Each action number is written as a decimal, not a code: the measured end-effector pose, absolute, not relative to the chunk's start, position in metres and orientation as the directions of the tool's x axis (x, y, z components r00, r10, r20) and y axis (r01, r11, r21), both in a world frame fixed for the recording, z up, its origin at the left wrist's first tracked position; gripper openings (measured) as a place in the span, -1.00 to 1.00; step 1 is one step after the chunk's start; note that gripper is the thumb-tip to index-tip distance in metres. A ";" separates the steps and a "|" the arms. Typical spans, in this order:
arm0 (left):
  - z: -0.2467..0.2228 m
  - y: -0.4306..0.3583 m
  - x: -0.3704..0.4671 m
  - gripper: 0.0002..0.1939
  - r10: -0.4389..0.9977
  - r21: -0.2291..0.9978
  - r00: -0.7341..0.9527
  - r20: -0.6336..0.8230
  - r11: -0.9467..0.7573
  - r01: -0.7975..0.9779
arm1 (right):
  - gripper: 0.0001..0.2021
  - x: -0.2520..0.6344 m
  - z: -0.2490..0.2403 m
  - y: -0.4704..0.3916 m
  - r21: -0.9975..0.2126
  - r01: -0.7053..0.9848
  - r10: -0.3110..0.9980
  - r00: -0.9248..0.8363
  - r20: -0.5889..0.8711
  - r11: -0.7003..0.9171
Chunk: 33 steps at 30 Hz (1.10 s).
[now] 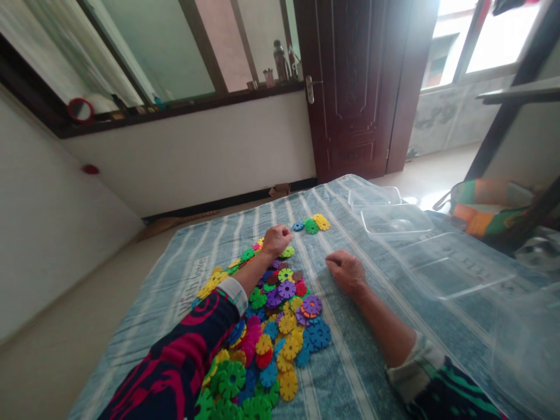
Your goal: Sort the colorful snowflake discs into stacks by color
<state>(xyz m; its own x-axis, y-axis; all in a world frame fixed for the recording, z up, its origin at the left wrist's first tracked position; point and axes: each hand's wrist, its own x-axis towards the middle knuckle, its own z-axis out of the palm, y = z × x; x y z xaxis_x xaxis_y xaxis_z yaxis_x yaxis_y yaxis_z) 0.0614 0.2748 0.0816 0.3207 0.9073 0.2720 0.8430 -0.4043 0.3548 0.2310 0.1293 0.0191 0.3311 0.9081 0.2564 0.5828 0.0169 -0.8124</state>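
Observation:
A long heap of slotted plastic discs [286,324] in many colours lies on the striped cloth. Over the heap's far end is my left hand [276,240], its fingers curled closed; whatever they may hold is hidden. Just right of it, a blue disc [298,226], a green disc [311,226] and yellow discs [322,221] lie in a short row, apart from the heap. My right hand [349,272] is low over the cloth, right of the heap, with its fingers curled together and no disc showing in them.
Clear plastic containers [396,221] stand along the right side of the blue striped bed cover [345,198]. Behind the bed are a dark red door [350,87] and a window ledge [184,108] with small items. A colourful bag [485,204] sits at right.

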 end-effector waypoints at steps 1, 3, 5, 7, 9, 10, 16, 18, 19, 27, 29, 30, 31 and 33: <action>0.083 0.269 0.052 -0.91 0.907 0.361 0.332 0.259 -0.409 0.838 | -0.82 0.231 0.019 0.129 -0.813 0.582 0.907 0.332 0.258 0.018; 0.085 0.255 0.035 -0.92 0.906 0.373 0.355 0.229 -0.419 0.828 | -0.82 0.231 0.019 0.129 -0.816 0.578 0.907 0.336 0.255 0.015; 0.088 0.239 0.020 -0.92 0.906 0.387 0.375 0.197 -0.423 0.820 | -0.81 0.231 0.019 0.128 -0.816 0.578 0.907 0.337 0.251 0.011; 0.091 0.223 0.008 -0.91 0.906 0.401 0.390 0.164 -0.423 0.813 | -0.81 0.231 0.019 0.127 -0.814 0.581 0.910 0.332 0.250 0.011; 0.095 0.208 -0.002 -0.90 0.907 0.416 0.399 0.137 -0.418 0.808 | -0.81 0.231 0.019 0.126 -0.811 0.585 0.912 0.325 0.249 0.013; 0.097 0.202 -0.006 -0.90 0.908 0.422 0.400 0.128 -0.414 0.806 | -0.81 0.231 0.020 0.126 -0.810 0.587 0.913 0.325 0.248 0.011; 0.106 0.176 -0.024 -0.89 0.912 0.454 0.400 0.089 -0.394 0.799 | -0.81 0.233 0.018 0.124 -0.804 0.594 0.910 0.334 0.244 -0.003; 0.107 0.169 -0.029 -0.89 0.912 0.462 0.402 0.077 -0.390 0.796 | -0.81 0.233 0.018 0.124 -0.802 0.597 0.911 0.334 0.242 -0.006; 0.107 0.165 -0.031 -0.89 0.911 0.465 0.406 0.073 -0.391 0.794 | -0.81 0.234 0.017 0.124 -0.801 0.599 0.911 0.333 0.241 -0.007; 0.103 0.133 -0.038 -0.90 0.895 0.469 0.443 0.060 -0.417 0.779 | -0.81 0.235 0.017 0.123 -0.790 0.613 0.919 0.322 0.229 -0.018; 0.101 0.127 -0.039 -0.90 0.892 0.458 0.446 0.070 -0.426 0.780 | -0.80 0.235 0.017 0.123 -0.791 0.611 0.918 0.324 0.231 -0.016; 0.100 0.126 -0.041 -0.90 0.891 0.445 0.447 0.083 -0.435 0.783 | -0.80 0.235 0.017 0.123 -0.791 0.611 0.917 0.325 0.233 -0.016; 0.100 0.125 -0.043 -0.90 0.889 0.430 0.447 0.098 -0.443 0.787 | -0.80 0.235 0.017 0.123 -0.791 0.611 0.916 0.325 0.235 -0.014; 0.100 0.125 -0.049 -0.89 0.891 0.400 0.438 0.122 -0.447 0.800 | -0.80 0.236 0.017 0.122 -0.791 0.612 0.916 0.326 0.234 -0.015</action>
<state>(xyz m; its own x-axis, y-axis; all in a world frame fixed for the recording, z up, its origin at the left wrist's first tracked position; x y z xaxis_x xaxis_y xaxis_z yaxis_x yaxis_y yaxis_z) -0.0494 0.1254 0.1000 0.4375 0.8910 0.1215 0.8001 -0.4474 0.3997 0.2359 0.1224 0.0167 0.3260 0.9159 0.2342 0.6116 -0.0155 -0.7910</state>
